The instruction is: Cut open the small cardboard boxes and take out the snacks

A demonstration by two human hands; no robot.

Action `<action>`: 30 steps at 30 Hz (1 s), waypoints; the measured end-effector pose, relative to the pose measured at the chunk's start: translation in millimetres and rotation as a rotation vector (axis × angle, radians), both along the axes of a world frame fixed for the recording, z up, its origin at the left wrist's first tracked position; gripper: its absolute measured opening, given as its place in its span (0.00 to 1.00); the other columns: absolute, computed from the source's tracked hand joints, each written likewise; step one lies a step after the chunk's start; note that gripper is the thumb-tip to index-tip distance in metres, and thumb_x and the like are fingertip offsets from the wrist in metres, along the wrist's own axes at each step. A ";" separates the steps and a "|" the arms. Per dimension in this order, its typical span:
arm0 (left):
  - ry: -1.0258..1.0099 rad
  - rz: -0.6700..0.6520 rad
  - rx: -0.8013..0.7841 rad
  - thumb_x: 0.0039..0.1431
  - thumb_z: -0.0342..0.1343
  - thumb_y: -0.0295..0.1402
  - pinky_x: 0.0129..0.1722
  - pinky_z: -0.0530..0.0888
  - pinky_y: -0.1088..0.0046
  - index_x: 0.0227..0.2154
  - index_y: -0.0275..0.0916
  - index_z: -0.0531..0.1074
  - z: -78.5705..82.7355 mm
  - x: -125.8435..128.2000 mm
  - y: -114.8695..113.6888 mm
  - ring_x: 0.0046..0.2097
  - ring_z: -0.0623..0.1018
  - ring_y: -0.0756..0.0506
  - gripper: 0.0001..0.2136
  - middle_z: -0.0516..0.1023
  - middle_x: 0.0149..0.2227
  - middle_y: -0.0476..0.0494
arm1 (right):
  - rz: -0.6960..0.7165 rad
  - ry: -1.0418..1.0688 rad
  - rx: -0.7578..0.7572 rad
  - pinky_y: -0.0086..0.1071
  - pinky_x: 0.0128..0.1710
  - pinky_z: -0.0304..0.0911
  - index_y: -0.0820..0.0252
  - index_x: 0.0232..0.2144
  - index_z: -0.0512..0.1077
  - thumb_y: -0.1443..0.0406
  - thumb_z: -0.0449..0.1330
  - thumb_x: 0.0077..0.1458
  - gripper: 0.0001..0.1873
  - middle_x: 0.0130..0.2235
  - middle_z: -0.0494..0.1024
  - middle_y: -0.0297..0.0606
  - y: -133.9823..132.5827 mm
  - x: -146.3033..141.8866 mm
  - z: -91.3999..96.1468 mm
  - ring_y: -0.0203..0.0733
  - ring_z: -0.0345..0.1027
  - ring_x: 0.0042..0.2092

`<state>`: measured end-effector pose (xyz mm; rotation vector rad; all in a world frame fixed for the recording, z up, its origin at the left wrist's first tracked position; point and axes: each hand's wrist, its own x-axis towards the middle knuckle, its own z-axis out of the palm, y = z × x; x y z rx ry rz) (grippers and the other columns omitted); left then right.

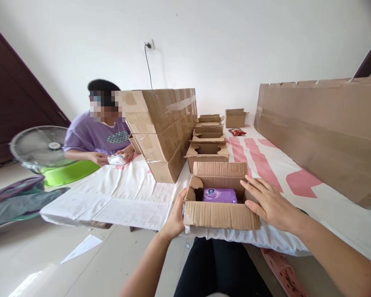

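Observation:
In front of me at the table edge sits an open cardboard box (222, 215), its long flaps folded outward. Inside lies a purple plastic-wrapped pack (220, 196) with a blue logo, perhaps tissues. My left hand (175, 215) grips the box's left end, with most of its fingers hidden behind the side. Over the right end, my right hand (267, 202) rests with its fingers stretched out, touching the cardboard and holding nothing.
Open boxes (207, 150) stand in a row behind mine. Stacked taped cartons (163, 132) rise at the left, and a large cardboard panel (321, 136) at the right. A red packet (236, 132) lies farther back. Across the table, a person (94, 134) handles a white pack (116, 159).

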<state>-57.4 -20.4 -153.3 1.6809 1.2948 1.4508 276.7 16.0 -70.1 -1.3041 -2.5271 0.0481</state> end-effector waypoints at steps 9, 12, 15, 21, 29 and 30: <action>-0.411 0.032 -0.188 0.57 0.56 0.52 0.34 0.69 0.69 0.34 0.37 0.73 -3.8 18.0 -62.3 0.31 0.71 0.45 0.20 0.73 0.27 0.45 | 0.025 0.049 -0.024 0.60 0.62 0.54 0.57 0.64 0.60 0.46 0.45 0.64 0.33 0.68 0.55 0.48 2.6 -1.1 -2.0 0.59 0.49 0.67; -0.451 0.017 -0.227 0.51 0.63 0.47 0.34 0.69 0.71 0.29 0.38 0.72 2.7 27.2 -64.9 0.31 0.72 0.47 0.16 0.75 0.26 0.46 | 0.018 0.049 -0.048 0.59 0.63 0.53 0.58 0.64 0.60 0.46 0.45 0.64 0.34 0.68 0.53 0.49 1.1 -1.2 -1.8 0.58 0.49 0.67; -0.413 0.100 -0.220 0.53 0.62 0.46 0.32 0.68 0.72 0.27 0.39 0.70 1.4 29.4 -61.5 0.29 0.72 0.47 0.14 0.73 0.24 0.48 | 0.022 0.065 -0.046 0.59 0.62 0.55 0.58 0.64 0.60 0.46 0.45 0.64 0.33 0.69 0.53 0.49 -1.1 -0.9 -2.8 0.58 0.50 0.67; 0.214 0.308 0.178 0.55 0.56 0.30 0.38 0.70 0.68 0.29 0.42 0.69 -0.8 18.9 -56.7 0.36 0.75 0.44 0.02 0.74 0.32 0.46 | 0.031 0.085 -0.038 0.59 0.61 0.56 0.58 0.63 0.60 0.46 0.45 0.64 0.34 0.68 0.54 0.51 -1.4 -1.0 -5.1 0.59 0.51 0.67; 0.284 0.609 0.273 0.57 0.53 0.29 0.41 0.70 0.68 0.31 0.41 0.68 7.5 -11.5 -48.6 0.39 0.75 0.44 0.01 0.74 0.35 0.45 | 0.023 0.077 -0.069 0.58 0.62 0.55 0.65 0.63 0.60 0.46 0.43 0.64 0.36 0.68 0.53 0.55 -2.1 -1.1 -5.7 0.58 0.51 0.67; 0.205 0.618 0.219 0.58 0.54 0.31 0.41 0.70 0.68 0.32 0.41 0.68 6.3 -13.7 -48.9 0.39 0.75 0.44 0.01 0.74 0.35 0.45 | 0.029 0.087 -0.064 0.58 0.61 0.56 0.65 0.62 0.61 0.46 0.43 0.64 0.36 0.68 0.53 0.55 -1.1 -1.3 -7.0 0.58 0.51 0.67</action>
